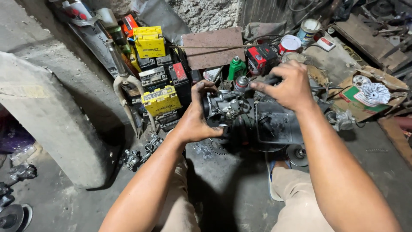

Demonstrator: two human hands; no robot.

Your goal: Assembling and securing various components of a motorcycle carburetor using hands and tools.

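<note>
My left hand [195, 118] grips a grey metal carburetor [225, 107], held up in front of me with its brass fittings facing me. My right hand [289, 83] is just above and to the right of it, fingers pinched on a dark tool handle [271, 80] whose tip points down at the carburetor's top. Below the carburetor sits a black square tray [279, 129] on the concrete floor, partly hidden by my right forearm.
Stacked yellow and black batteries [159, 86] and a fork tube [124, 81] stand at the left. A green bottle [236, 66], a spray can [241, 82], tins [290, 43] and a cardboard box of parts [369, 96] lie behind. A concrete block [47, 120] is at left.
</note>
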